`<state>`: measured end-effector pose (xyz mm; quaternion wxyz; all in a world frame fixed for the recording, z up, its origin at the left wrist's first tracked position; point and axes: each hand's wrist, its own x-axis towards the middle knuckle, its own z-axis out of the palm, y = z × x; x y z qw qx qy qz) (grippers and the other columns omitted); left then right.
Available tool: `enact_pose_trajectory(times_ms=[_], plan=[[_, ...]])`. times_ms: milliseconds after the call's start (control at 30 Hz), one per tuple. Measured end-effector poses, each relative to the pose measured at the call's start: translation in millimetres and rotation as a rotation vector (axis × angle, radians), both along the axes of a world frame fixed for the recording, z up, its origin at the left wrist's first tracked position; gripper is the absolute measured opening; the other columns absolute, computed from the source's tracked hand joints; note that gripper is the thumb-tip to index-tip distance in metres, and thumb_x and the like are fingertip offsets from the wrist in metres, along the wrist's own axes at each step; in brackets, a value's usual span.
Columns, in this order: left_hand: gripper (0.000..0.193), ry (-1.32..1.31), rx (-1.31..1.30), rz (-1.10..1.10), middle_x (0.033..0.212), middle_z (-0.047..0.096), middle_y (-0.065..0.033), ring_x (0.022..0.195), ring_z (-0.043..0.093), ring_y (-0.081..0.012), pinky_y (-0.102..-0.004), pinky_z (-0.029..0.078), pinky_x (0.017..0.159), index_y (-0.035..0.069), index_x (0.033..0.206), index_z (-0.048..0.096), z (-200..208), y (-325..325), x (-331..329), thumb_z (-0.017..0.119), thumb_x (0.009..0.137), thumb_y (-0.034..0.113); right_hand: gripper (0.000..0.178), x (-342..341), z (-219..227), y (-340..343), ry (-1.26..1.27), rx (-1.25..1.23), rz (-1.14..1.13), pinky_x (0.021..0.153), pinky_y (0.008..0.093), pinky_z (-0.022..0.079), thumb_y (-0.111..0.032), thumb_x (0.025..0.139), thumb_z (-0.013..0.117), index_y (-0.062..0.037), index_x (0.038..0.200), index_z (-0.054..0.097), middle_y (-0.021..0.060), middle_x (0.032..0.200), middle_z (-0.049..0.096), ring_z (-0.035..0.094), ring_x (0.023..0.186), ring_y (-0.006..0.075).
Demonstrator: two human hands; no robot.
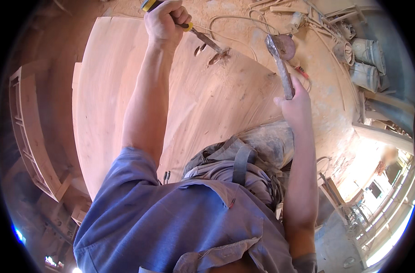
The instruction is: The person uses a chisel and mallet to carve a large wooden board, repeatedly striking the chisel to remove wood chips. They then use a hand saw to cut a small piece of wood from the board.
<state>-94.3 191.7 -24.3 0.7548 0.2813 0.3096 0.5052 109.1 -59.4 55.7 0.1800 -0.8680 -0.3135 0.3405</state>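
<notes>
At the top, my left hand [164, 22] is wrapped round the yellow-and-black handle of a chisel [206, 40]. The blade slants down to the right, with its tip at a rough cut-out [216, 58] in a large wooden panel [121, 86]. Beside that cut-out, a smaller dark slot [199, 49] shows in the wood. My right hand [295, 102] is closed round the handle of a hammer [280, 63]. Its metal head is raised to the right of the chisel, apart from it.
Behind the hammer lies a round brownish object [287, 47] on the dusty floor. A cable [230, 17] curls past the panel's far edge. Dusty buckets [367, 63] and wood scraps [326, 22] stand at right. A wooden frame [30, 132] stands at left.
</notes>
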Motion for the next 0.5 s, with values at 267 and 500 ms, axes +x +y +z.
enact_pose_trajectory(times_ms=[267,500], plan=[[0.034,0.464,0.218,0.131,0.049,0.034,0.0037,0.039,0.033,-0.0122,-0.0328,0.025,0.039,0.015,0.058,0.037,48.5,-9.2,46.0,0.062,0.077,0.002,0.062,8.1,62.3,60.9,-0.360,0.272,0.162,0.100,0.0405,0.050,-0.003,0.080,0.073,-0.0009,0.139,0.056,0.0191,0.129,0.068,0.065,0.120,0.0307],[0.034,0.057,-0.048,0.046,0.049,0.034,0.0031,0.039,0.030,-0.0104,-0.0309,0.022,0.040,0.016,0.057,0.037,-1.6,12.1,28.1,0.060,0.079,0.001,0.063,34.6,165.9,122.4,-0.639,0.380,0.262,0.095,0.0333,0.050,-0.012,0.084,0.075,-0.0090,0.143,0.057,0.0152,0.122,0.071,0.066,0.111,0.0195]])
